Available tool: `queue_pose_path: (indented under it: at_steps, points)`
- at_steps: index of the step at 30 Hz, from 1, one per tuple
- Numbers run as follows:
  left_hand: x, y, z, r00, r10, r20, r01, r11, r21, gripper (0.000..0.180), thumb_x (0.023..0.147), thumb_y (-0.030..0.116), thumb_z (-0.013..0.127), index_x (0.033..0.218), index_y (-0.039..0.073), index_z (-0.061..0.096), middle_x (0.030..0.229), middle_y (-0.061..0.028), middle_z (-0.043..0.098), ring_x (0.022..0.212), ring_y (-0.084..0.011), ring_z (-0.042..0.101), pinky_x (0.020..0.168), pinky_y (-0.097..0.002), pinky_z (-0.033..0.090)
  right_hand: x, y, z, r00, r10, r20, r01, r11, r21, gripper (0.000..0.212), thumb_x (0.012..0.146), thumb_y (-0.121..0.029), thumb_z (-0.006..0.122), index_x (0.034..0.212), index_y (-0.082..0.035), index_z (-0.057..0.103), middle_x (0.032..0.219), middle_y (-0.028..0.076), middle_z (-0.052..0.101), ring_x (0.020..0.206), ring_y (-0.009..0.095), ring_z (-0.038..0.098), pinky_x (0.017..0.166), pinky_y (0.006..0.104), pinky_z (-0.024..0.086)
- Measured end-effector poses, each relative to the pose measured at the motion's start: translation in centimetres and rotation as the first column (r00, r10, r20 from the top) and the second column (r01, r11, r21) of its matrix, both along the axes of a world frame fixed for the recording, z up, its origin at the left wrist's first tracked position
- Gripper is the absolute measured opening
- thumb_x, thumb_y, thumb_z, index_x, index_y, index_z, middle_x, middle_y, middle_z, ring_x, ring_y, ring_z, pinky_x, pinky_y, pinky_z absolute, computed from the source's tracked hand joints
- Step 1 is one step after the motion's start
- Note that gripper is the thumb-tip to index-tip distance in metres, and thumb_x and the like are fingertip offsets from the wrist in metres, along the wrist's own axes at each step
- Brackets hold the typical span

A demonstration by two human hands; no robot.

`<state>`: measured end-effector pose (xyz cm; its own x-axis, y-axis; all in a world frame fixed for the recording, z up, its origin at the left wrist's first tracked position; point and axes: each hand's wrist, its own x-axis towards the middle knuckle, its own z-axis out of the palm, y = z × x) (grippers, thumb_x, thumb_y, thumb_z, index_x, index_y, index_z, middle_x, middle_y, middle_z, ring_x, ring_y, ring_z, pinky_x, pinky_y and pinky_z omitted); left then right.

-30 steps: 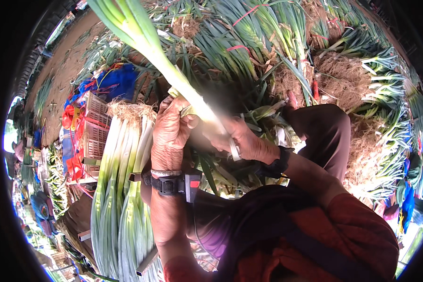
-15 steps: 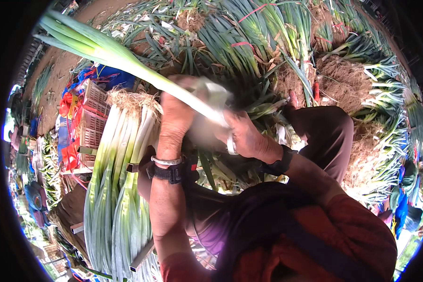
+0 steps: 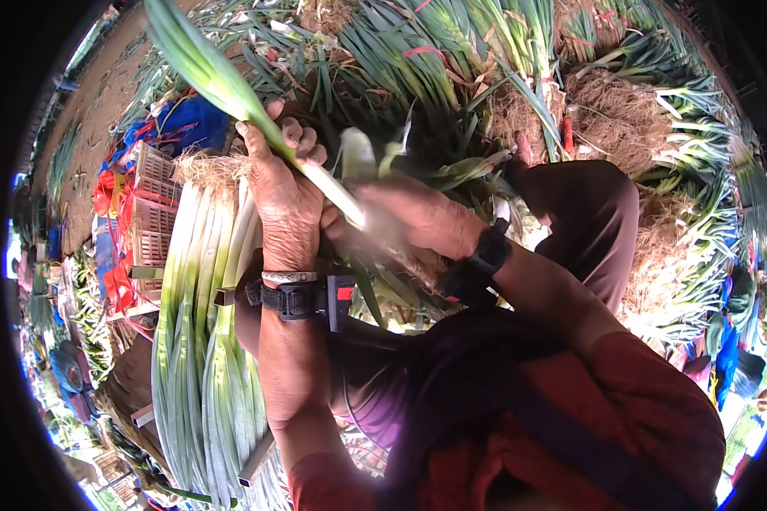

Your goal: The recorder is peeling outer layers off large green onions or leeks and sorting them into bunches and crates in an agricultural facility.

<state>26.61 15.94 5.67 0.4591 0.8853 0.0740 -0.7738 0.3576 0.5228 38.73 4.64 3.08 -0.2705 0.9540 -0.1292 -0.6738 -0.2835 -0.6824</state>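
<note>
- At centre, my left hand [image 3: 283,200] is closed around one leek [image 3: 230,94], raised over my lap.
- My right hand [image 3: 418,217], blurred, grips its white end.
- Beside my left arm, a cleaned stack [image 3: 200,341] lies ready; untrimmed heaps [image 3: 622,128] remain ahead, I judge.

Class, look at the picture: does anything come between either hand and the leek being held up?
Nothing visible does. The left hand grips the leek directly on its stalk, and the right hand, blurred, touches its white lower end, bare skin on it.
</note>
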Motion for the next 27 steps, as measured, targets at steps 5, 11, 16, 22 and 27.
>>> queue_pose_path:
  at_steps: [5,11,16,22,27]
  points:
    - [-0.2,-0.1,1.0,0.993,0.083,-0.084,-0.076,0.993,0.088,0.046,0.093,0.051,0.047,0.109,0.008,0.053,0.066,0.0023,0.04,0.052,-0.0075,0.032,0.045,-0.0205,0.029,-1.2,-0.7,-0.6,0.958,-0.228,-0.172,0.183,0.952,-0.244,0.021,0.091,-0.017,0.054,0.104,-0.001,0.057,0.094,0.009,0.063,0.084,0.021,0.063,0.079,0.0338,0.052]
    - [-1.9,1.2,2.4,0.988,0.152,0.006,-0.149,0.96,0.235,0.048,0.09,0.051,0.051,0.11,0.008,0.055,0.064,0.0038,0.039,0.048,-0.0056,0.028,0.038,-0.019,0.024,3.8,0.5,-8.3,0.725,-0.338,-0.599,0.252,0.941,-0.226,0.007,0.085,-0.006,0.046,0.087,-0.003,0.052,0.067,0.001,0.046,0.059,0.013,0.041,0.056,0.0269,0.036]
    - [-3.5,2.1,3.3,0.943,0.333,0.014,-0.326,0.914,0.244,0.046,0.091,0.049,0.051,0.109,0.006,0.053,0.064,0.0024,0.039,0.048,-0.0077,0.029,0.037,-0.0191,0.027,10.0,-0.8,-14.8,0.731,-0.436,-0.525,0.319,0.898,-0.303,0.007,0.087,-0.007,0.053,0.092,-0.001,0.053,0.065,0.001,0.048,0.057,0.013,0.047,0.05,0.0264,0.038]
    - [-11.3,5.3,5.0,0.856,0.517,0.001,-0.471,0.781,0.41,0.047,0.092,0.056,0.043,0.094,0.009,0.054,0.06,0.0041,0.042,0.043,-0.0045,0.029,0.034,-0.0201,0.027,17.5,-12.0,-19.0,-0.097,-0.127,0.987,0.245,0.958,0.148,0.045,0.078,-0.024,0.069,0.114,0.0,0.055,0.1,0.014,0.064,0.093,0.025,0.063,0.079,0.0342,0.051]
    - [-8.6,4.6,4.3,0.748,0.664,-0.001,-0.632,0.713,0.305,0.05,0.087,0.059,0.046,0.097,0.011,0.054,0.069,0.0014,0.045,0.052,-0.0087,0.038,0.041,-0.0203,0.034,14.2,-9.6,-20.5,-0.23,-0.141,0.963,-0.077,0.989,0.127,0.048,0.075,-0.027,0.072,0.112,0.0,0.057,0.103,0.017,0.063,0.092,0.028,0.063,0.079,0.0355,0.051]
